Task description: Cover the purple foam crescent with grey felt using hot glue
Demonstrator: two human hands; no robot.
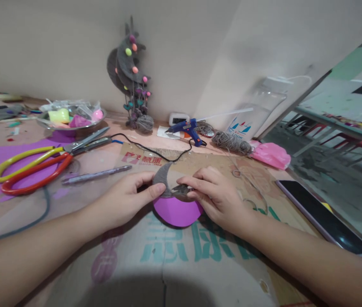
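Note:
My left hand (144, 189) pinches a grey crescent moon shape (161, 179), apparently wrapped in yarn, between thumb and fingers. Opposite it, the fingers of my right hand (211, 192) are closed on a small grey pointed thing (181, 187), whose tip reaches the inner curve of the crescent. Whether that thing is a tool or the crescent's other end, I cannot tell. Just below both hands shows a rounded purple piece (177, 212), partly covered by the crescent. Under everything lies a printed cardboard sheet (129, 264).
Large scissors (36, 166) with yellow and red handles and a pen (97, 175) lie left. Behind are a metal dish (72, 121), a blue glue gun (187, 128), a grey yarn bundle (232, 143) and a hanging moon ornament (129, 68). A phone (322, 217) lies right.

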